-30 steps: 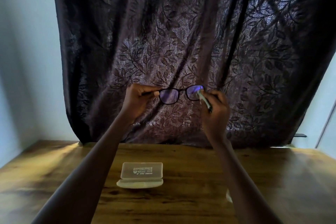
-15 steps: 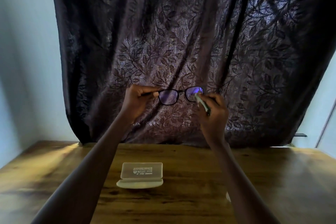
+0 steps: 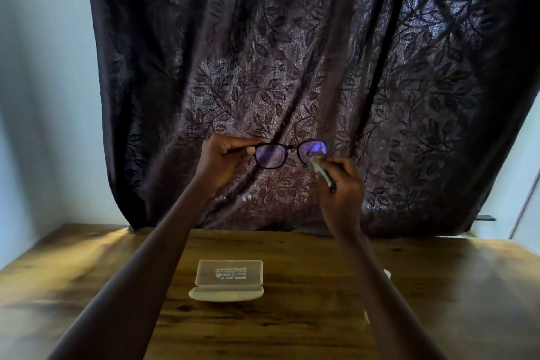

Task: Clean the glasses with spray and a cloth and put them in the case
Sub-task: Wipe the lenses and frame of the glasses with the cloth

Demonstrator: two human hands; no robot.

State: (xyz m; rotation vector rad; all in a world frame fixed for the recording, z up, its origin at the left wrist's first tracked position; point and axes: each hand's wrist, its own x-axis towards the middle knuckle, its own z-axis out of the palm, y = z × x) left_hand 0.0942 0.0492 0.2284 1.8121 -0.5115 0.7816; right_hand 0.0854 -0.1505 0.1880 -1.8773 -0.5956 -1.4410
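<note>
I hold the dark-framed glasses point(image 3: 289, 152) up in front of the curtain, lenses facing me. My left hand point(image 3: 225, 159) pinches their left temple near the hinge. My right hand point(image 3: 343, 184) grips a slim pale spray bottle point(image 3: 321, 173), whose tip sits right at the lower edge of the right lens. The translucent glasses case point(image 3: 229, 279) lies open on the wooden table point(image 3: 292, 330) below, lid up. Something white point(image 3: 387, 273) peeks out from behind my right forearm; I cannot tell whether it is the cloth.
A dark leaf-patterned curtain point(image 3: 292, 67) hangs behind the table's far edge. Pale walls stand at left and right. The tabletop stretches wide on both sides of the case.
My right hand has dropped slightly with the spray bottle, its tip now at the lower edge of the right lens. The glasses and my left hand have barely moved.
</note>
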